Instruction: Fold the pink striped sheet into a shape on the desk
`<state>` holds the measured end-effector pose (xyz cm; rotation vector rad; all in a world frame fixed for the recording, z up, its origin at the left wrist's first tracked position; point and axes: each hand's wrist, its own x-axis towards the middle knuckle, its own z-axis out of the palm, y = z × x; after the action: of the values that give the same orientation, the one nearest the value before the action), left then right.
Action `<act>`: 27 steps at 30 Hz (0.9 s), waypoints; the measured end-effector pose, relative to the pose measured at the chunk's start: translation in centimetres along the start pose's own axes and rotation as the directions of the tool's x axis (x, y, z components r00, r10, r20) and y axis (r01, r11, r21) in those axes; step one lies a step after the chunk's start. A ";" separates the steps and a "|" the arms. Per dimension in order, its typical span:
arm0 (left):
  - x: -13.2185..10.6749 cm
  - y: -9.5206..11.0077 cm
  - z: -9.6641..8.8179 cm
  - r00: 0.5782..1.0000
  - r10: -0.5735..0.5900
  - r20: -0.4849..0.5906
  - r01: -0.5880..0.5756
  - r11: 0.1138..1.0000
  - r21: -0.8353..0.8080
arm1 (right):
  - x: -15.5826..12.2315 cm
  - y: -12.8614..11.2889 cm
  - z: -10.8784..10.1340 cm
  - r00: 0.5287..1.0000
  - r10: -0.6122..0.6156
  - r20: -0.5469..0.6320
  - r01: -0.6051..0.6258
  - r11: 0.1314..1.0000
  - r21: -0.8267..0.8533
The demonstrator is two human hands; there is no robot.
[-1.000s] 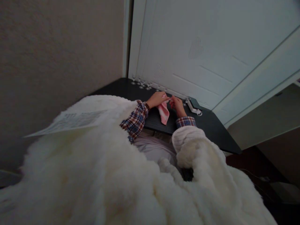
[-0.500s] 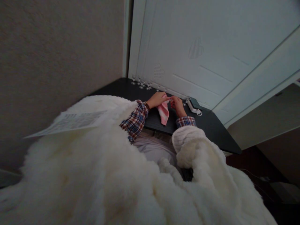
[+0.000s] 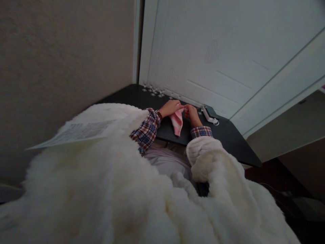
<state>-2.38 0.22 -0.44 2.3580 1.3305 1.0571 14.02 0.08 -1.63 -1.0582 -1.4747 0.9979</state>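
A pink and white cloth hangs down over the black tabletop from between my two hands. My left hand is closed on the cloth's upper part, its fingers pointing right. Close beside it, my right hand has its fingers curled in, and they meet the left fingertips. What the right fingers pinch is mostly hidden; it may be the cloth's edge or a small thing too tiny to name.
Several small clear suction cups stand along the back of the black table. A white holder with a ring lies to the right, against a dark flat object. A white panel rises behind; a wall borders the left.
Hands stay in almost the same place. The right fingers have shifted slightly, and the cloth's lower end has swung a little to the left.
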 end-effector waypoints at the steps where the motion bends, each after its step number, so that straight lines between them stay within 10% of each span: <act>1: 0.0 0.0 0.0 1.000 0.001 0.000 -0.001 1.000 -0.005 | 0.0 0.0 0.0 1.000 0.002 0.010 -0.002 1.000 0.007; 27: 0.0 0.0 0.0 0.997 -0.001 0.077 -0.003 0.999 0.043 | -0.2 -0.5 0.2 1.000 0.020 -0.016 -0.020 1.000 0.001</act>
<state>-2.39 0.23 -0.45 2.4045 1.3375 0.9363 13.75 -0.24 -1.25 -1.0798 -1.4529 1.0019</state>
